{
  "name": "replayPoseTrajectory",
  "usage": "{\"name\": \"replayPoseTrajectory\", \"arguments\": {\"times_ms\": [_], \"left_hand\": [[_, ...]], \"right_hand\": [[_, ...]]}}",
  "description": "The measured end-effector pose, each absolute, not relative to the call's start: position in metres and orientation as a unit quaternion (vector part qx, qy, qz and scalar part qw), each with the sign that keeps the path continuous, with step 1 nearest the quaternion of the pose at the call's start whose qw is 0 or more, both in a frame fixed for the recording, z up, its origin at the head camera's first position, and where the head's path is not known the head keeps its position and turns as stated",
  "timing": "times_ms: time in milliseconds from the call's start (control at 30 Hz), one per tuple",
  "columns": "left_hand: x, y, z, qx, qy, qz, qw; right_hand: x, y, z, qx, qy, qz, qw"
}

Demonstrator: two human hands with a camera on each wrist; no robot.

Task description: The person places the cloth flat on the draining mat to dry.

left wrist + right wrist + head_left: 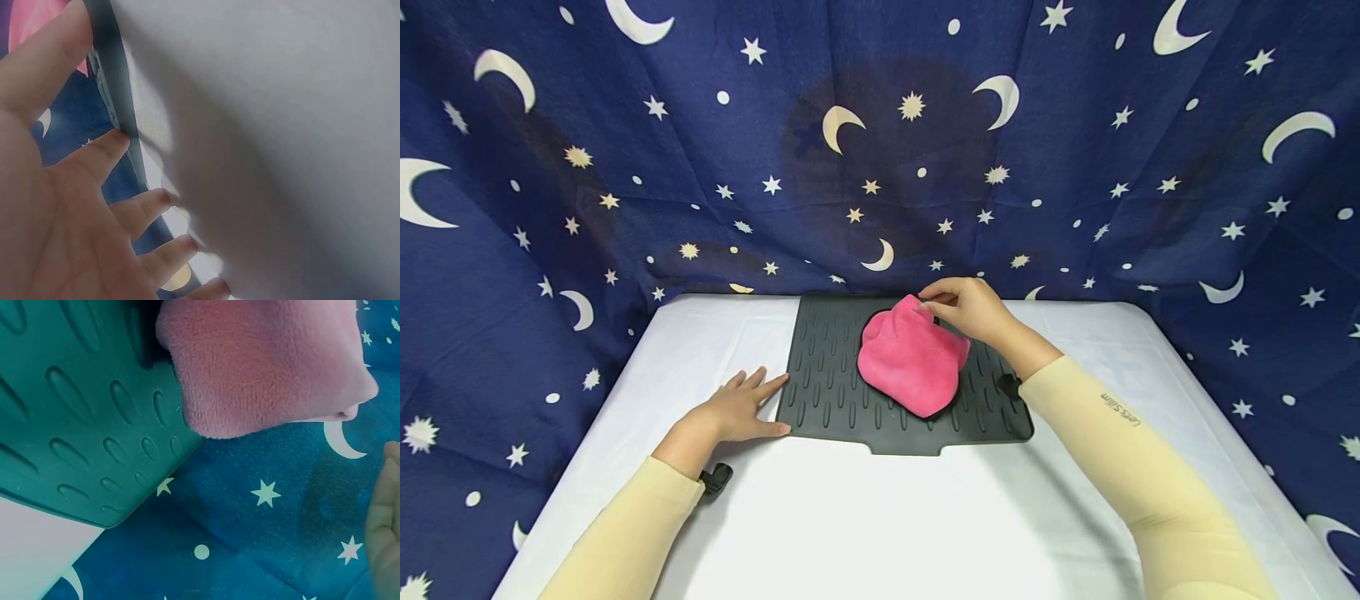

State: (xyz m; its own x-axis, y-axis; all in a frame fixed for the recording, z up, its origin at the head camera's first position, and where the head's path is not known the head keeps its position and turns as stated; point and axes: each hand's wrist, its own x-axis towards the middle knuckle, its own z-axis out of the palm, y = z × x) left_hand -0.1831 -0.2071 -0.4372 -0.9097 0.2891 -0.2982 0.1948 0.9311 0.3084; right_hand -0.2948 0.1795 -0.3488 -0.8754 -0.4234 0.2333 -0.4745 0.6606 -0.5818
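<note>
A pink plush cloth (913, 358) drapes over a dark, round-edged thing, of which only a black rim (942, 410) shows. Both lie on the dark ribbed mat (823, 367). At the cloth's raised far peak is my right hand (973, 310), its fingers bent and thumb tip overlapping the cloth in the head view. In the right wrist view, background shows between the cloth's corner (350, 394) and the visible part of the hand (384, 519); I cannot tell whether the fingertips pinch it. My left hand (736, 410) spreads its fingers, with thumb and index fingertips at the mat's left edge.
The mat lies toward the back of a white table (880, 525), its notched front edge facing me. Behind and at both sides hangs a dark blue curtain (917, 125) with moons and stars. Black wrist cameras (718, 477) sit by the cream sleeves (632, 525).
</note>
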Motion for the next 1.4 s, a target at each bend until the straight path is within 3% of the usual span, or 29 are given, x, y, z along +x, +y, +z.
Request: {"name": "replayPoseTrajectory", "arguments": {"times_ms": [867,1400], "left_hand": [[-0.182,-0.207,-0.439,0.122,0.968,0.147,0.16],[-0.183,-0.204,-0.439,0.111,0.968,0.156,0.163]], "right_hand": [[-0.268,0.227,-0.363,0.252,-0.909,0.328,0.047],[-0.258,0.247,-0.391,0.23,-0.904,0.355,0.062]]}}
